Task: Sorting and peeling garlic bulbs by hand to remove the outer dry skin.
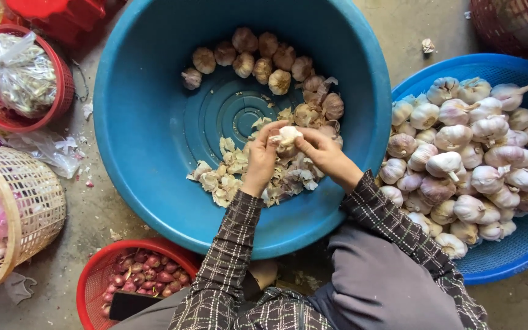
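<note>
Blue tub (142, 122): big, round, on concrete floor; row of whole garlic bulbs (258, 61) along far side, pile of loose skins and split cloves (227, 174) near the middle.
Blue basket (520, 250): right of tub, touching it; heaped with whole garlic heads (465, 159), white with purple streaks.
Red basket, near (93, 281): by left knee; small red shallots (145, 275) inside, dark flat object lying on its rim.
Red basket, far (62, 85): top left; clear plastic bag (16, 70) of pale stuff, can't tell what.
Wicker basket (25, 208): left edge; pink plastic inside.
Garlic in hand (287, 134): one white bulb, papery skin partly loose, held above tub centre, over the skin pile.
Left hand (263, 159): fingers curled, thumb and fingertips pinching the bulb's left side.
Right hand (325, 153): fingers bent, gripping the bulb from the right, thumb on top.
Sleeves: dark checked, both forearms over tub rim.
</note>
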